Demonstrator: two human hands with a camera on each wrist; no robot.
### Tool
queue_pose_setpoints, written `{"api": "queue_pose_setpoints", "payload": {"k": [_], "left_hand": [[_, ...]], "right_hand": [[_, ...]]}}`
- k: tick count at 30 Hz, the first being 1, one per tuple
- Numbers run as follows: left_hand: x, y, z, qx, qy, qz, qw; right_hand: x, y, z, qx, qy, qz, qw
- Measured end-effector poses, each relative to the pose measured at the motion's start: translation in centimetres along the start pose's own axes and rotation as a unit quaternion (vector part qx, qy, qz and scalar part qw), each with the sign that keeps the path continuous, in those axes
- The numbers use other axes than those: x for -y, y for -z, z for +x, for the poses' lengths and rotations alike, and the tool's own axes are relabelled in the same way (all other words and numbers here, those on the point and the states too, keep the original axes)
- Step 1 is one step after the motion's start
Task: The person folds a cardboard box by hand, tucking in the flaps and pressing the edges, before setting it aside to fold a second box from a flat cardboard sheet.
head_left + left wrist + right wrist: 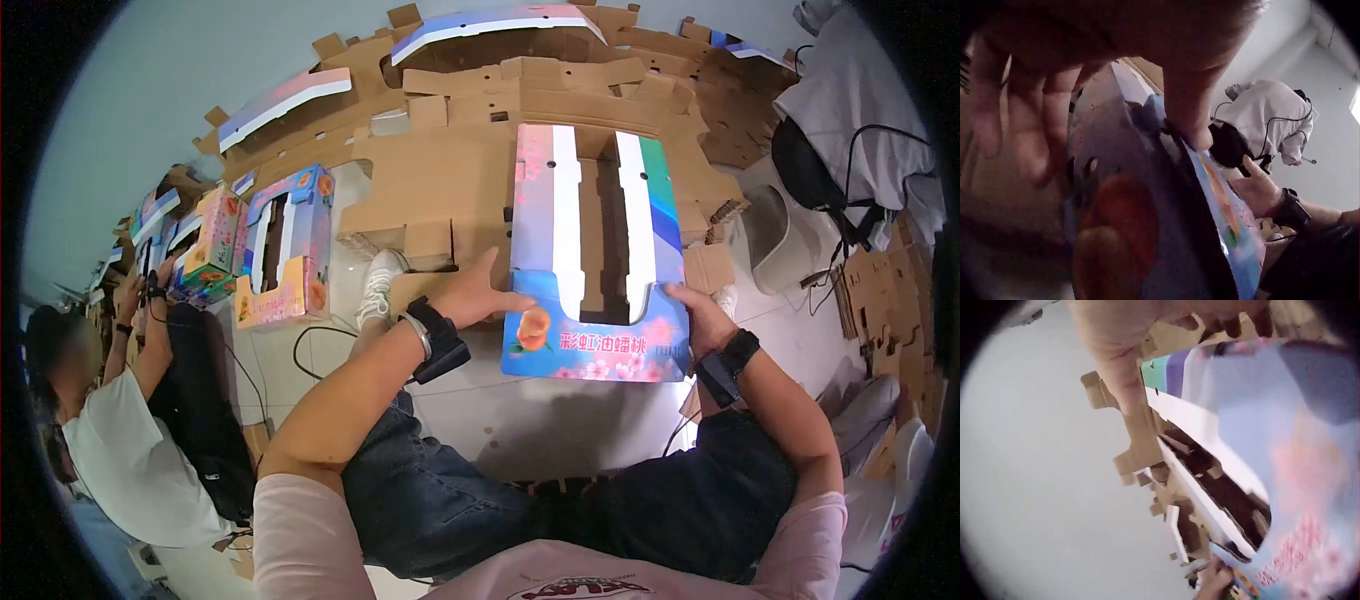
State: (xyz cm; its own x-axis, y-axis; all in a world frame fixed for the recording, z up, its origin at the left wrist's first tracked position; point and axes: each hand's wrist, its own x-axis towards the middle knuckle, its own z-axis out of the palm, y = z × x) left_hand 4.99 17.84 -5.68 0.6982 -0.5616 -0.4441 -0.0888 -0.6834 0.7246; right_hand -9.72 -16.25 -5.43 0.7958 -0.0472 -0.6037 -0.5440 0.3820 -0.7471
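A printed cardboard peach box (600, 352), blue and pink with white flaps along a long top opening, is in front of me, its front panel facing me. My left hand (470, 295) is at its near left corner, fingers spread and fairly straight. In the left wrist view, that thumb touches the box's top edge and the fingers extend down beside the peach picture. My right hand (708, 322) grips the near right corner, thumb on the top edge. In the right wrist view, its fingers pass behind the box's side and are partly hidden.
Flattened brown cardboard (430, 170) lies beyond the box. Finished-looking printed boxes (300, 215) stand to the left, near another person (135, 440). A whitish bin (785, 240) and a draped grey cloth (860, 100) are at the right. A black cable (300, 345) crosses the tiled floor.
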Motion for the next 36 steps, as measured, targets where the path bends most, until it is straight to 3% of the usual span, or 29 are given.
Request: {"api": "queue_pose_setpoints", "payload": {"k": [2, 4, 7, 12, 15, 17, 20, 22, 23, 26, 28, 31, 33, 36], "left_hand": [[1.0, -0.4, 0.6, -0.013, -0.027, -0.016, 0.999], [-0.7, 0.2, -0.5, 0.048, 0.045, -0.101, 0.993], [-0.7, -0.2, -0.6, 0.058, 0.006, -0.146, 0.988], [-0.7, 0.0, -0.8, 0.077, 0.011, -0.144, 0.986], [-0.3, 0.0, -0.3, 0.082, 0.013, -0.167, 0.982], [0.1, 0.0, 0.0, 0.085, 0.007, -0.185, 0.979], [1.2, -0.1, 0.2, 0.052, 0.007, -0.233, 0.971], [2.0, 0.2, 0.3, -0.052, -0.074, -0.136, 0.987], [2.6, 0.3, 0.6, -0.053, -0.077, -0.135, 0.986], [3.0, 0.7, 0.5, -0.056, -0.104, -0.166, 0.979], [0.9, 1.4, -1.1, -0.013, -0.055, -0.225, 0.973], [1.3, 1.5, -0.7, -0.016, -0.073, -0.244, 0.967], [1.4, 1.8, -0.6, -0.026, -0.073, -0.203, 0.976], [0.7, 2.0, -1.1, -0.079, -0.081, -0.127, 0.985]], "right_hand": [[-0.5, 0.5, 0.0, 0.034, -0.067, 0.014, 0.997], [-1.3, 1.0, 0.0, 0.035, -0.079, 0.002, 0.996], [-1.6, 2.5, 0.1, 0.058, -0.12, -0.021, 0.991], [-1.1, 3.7, -1.2, 0.139, -0.208, -0.123, 0.96], [-1.3, 3.6, -1.6, 0.176, -0.216, -0.163, 0.946], [-1.4, 2.3, -1.8, 0.165, -0.204, -0.166, 0.951], [-1.6, 1.4, -2.0, 0.181, -0.094, -0.084, 0.975], [-1.2, 0.3, -2.0, 0.167, -0.056, -0.046, 0.983], [-0.7, -0.4, -2.1, 0.154, -0.024, -0.006, 0.988], [1.2, -2.5, -3.2, 0.143, 0.011, -0.014, 0.99], [1.4, -2.6, -3.4, 0.135, 0.033, -0.018, 0.99], [1.6, -2.5, -3.4, 0.126, 0.068, -0.058, 0.988], [2.2, -3.3, -4.2, 0.116, 0.063, -0.12, 0.984], [2.8, -5.1, -5.2, 0.126, 0.102, -0.072, 0.984]]}}
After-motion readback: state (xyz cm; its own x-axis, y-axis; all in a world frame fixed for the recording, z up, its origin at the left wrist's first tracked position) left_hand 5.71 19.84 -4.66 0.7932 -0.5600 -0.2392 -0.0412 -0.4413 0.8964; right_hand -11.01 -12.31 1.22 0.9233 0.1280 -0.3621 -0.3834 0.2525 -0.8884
